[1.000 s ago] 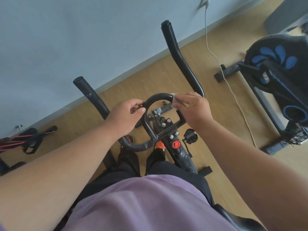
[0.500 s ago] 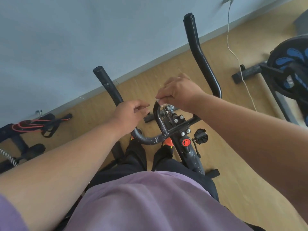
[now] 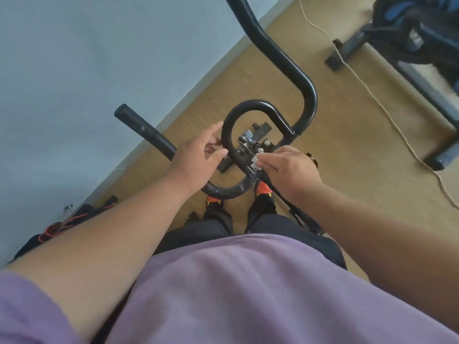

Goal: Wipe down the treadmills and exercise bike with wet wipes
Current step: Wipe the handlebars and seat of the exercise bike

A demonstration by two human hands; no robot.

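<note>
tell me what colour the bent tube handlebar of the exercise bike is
Black, glossy tubing. The bent tube handlebar shows only in the head view.

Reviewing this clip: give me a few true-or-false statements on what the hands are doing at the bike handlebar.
1. The right hand pinches a white wipe against the handlebar. True.
2. The left hand holds a spray bottle. False: it holds nothing, its fingers open beside the loop.
3. A pale cord runs across the wood floor. True.
4. The wipe is on the long upper bar end. False: it is near the centre bracket.
</note>
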